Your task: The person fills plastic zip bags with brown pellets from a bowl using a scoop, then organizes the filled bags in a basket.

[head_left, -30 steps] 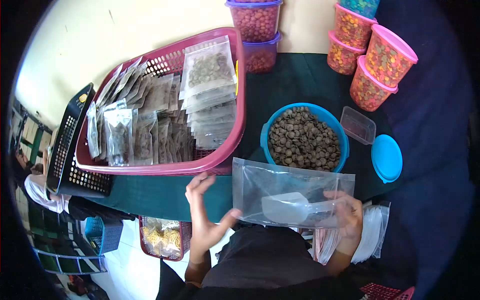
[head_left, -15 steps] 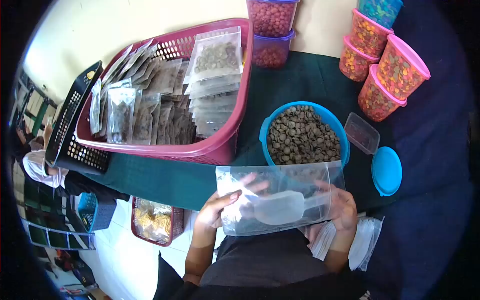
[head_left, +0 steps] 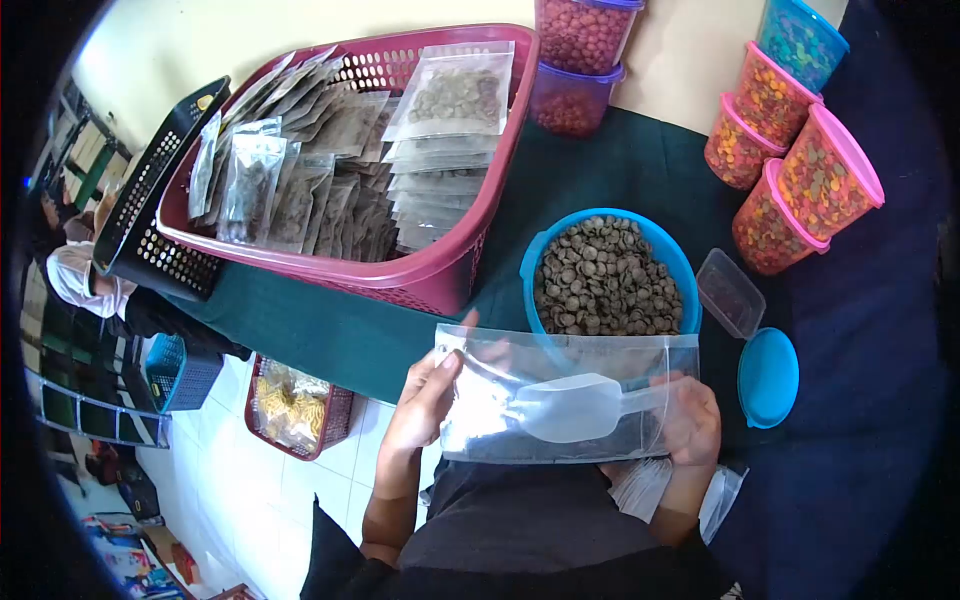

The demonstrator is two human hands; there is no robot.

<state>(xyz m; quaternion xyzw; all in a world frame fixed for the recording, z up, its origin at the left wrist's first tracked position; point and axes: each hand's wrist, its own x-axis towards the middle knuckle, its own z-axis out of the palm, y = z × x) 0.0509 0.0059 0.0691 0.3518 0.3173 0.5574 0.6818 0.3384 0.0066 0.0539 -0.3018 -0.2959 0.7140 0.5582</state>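
Stretched in front of me is a clear plastic zip bag [head_left: 480,430], lying sideways. My left hand [head_left: 425,395] pinches its left end, thumb on the near face and fingers behind. A translucent white scoop [head_left: 570,408] shows through the plastic, its handle running right into my right hand [head_left: 690,420]. That hand is closed at the bag's zip end, with some fingers seen through the film. Just beyond the bag stands a blue tub [head_left: 690,280] full of small dark, disc-shaped pieces [head_left: 605,275]; the bag's upper edge overlaps its near rim.
A maroon basket [head_left: 400,270] of filled bags stands at left beside a black basket [head_left: 165,210]. Tubs of colourful pieces [head_left: 800,180] are stacked at right, near a clear lid [head_left: 730,293] and a blue lid [head_left: 768,378]. Empty bags [head_left: 640,487] lie by my right forearm.
The view has shifted slightly. The bag is now held flatter and squarer, and my right fingers have curled in more at its right end. The scoop still shows through it.
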